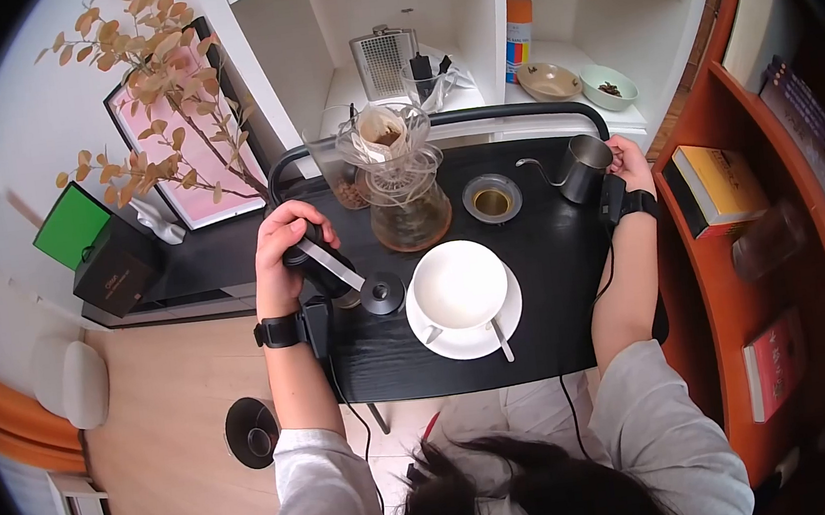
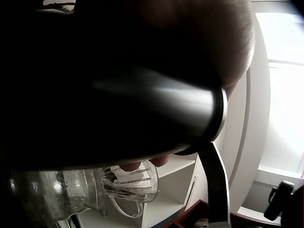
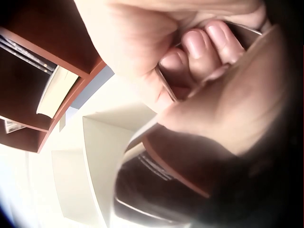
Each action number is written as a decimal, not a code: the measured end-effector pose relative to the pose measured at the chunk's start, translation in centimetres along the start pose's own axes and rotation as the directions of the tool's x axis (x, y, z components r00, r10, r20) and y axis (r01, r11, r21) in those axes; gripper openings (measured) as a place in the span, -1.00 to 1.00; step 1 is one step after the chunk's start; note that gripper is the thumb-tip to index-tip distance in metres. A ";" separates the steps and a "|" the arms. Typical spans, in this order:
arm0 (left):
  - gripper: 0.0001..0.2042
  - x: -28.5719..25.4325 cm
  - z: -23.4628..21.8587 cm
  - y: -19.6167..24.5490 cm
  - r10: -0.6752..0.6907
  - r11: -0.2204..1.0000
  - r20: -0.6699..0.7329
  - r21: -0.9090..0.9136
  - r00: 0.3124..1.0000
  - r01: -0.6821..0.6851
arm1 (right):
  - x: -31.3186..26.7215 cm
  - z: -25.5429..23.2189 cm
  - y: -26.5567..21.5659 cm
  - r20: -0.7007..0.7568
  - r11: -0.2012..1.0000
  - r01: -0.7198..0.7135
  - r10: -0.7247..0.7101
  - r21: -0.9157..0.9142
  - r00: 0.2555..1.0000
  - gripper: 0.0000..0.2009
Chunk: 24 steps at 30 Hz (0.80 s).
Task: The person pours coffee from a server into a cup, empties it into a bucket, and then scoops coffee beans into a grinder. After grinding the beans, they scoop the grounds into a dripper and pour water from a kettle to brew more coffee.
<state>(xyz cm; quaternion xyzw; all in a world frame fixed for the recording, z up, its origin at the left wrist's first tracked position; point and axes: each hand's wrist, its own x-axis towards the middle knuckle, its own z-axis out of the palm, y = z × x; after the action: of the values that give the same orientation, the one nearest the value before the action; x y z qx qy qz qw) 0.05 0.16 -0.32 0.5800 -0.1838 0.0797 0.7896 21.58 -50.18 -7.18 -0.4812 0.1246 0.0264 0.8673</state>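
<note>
My left hand (image 1: 292,242) grips a black hand coffee grinder (image 1: 326,273) at the table's left side. The grinder's silver crank arm (image 1: 333,266) reaches right, to a round black knob (image 1: 382,294). In the left wrist view the dark grinder body (image 2: 156,109) fills much of the picture. At the right edge of the table, my right hand (image 1: 632,166) holds the handle of a steel gooseneck kettle (image 1: 584,167), whose spout points left. Curled fingers (image 3: 202,50) show inside the handle loop in the right wrist view. Between the hands stands a white cup (image 1: 459,283) on a saucer (image 1: 441,341) with a spoon (image 1: 504,342).
A glass coffee server (image 1: 411,219) carries a dripper with a paper filter (image 1: 381,132) at the back. Beside it sits a small metal dish (image 1: 492,199). A raised black rail (image 1: 518,111) edges the black table (image 1: 384,371). A brown bookshelf (image 1: 713,296) stands close right.
</note>
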 end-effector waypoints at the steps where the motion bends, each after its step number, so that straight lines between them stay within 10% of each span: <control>1: -0.76 0.0 0.0 0.0 -0.001 1.000 0.002 0.003 1.000 0.001 | 0.1 -0.1 0.1 0.002 1.000 -0.001 0.001 0.006 1.000 -0.79; 7: -0.76 0.0 0.1 0.1 0.000 1.000 -0.001 0.002 1.000 0.000 | 1.2 -1.5 0.0 0.082 0.995 -0.014 0.022 -0.097 0.996 -0.82; 17: -0.76 0.0 -0.1 0.0 -0.003 1.000 -0.002 0.001 1.000 0.003 | -4.3 2.1 -4.9 -0.160 0.746 0.156 -0.333 -0.648 0.929 -0.81; 24: -0.76 0.1 0.0 -0.1 0.003 1.000 0.002 0.003 1.000 -0.003 | -7.0 2.0 -9.0 -0.131 0.735 0.545 -0.635 -0.403 0.761 -0.64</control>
<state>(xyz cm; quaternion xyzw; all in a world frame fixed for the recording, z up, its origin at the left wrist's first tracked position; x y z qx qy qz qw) 0.13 0.13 -0.34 0.5811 -0.1855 0.0806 0.7883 16.70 -52.79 2.94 -0.6373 0.0700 -0.2946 0.7086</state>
